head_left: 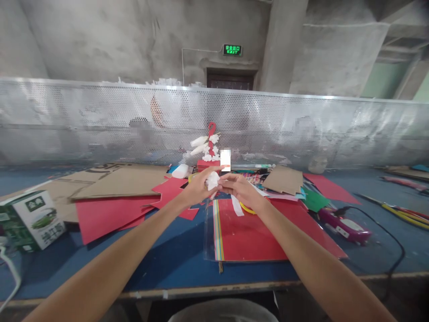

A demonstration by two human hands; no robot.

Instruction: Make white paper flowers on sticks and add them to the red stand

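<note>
Both my arms reach out over a blue table [174, 250]. My left hand [198, 184] is closed round a small wad of white crumpled paper [212, 180]. My right hand [238, 187] meets it from the right, fingers pinched on the same white wad. A white paper strip [237, 205] hangs below my right hand. Under the hands lies a clear packet of coloured paper sheets with red on top [248, 232]. Behind the hands stands a red-and-white paper craft [208, 147] on a red base.
Red paper sheets [107, 214] and brown cardboard [117, 181] lie at the left, with a green-white carton [35, 219] at the table's left edge. A purple glue gun [345, 226] with a black cable lies right. A perforated metal screen [301, 129] closes the back.
</note>
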